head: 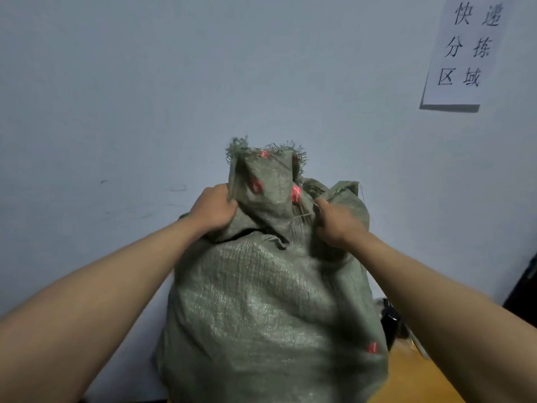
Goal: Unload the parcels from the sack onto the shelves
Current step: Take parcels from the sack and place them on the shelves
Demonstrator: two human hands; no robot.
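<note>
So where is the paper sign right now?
In the head view the sign is stuck on the wall at the upper right, above and right of the sack that both hands grip.

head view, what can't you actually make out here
- Parcels: none visible in the head view; the bulging green woven sack hides its contents, its gathered neck gripped by the left hand and right hand.
- Shelves: outside the frame.
- Dark object right of the sack: partly hidden behind it, unidentifiable.
- Sack base: cut off by the bottom edge.
</note>
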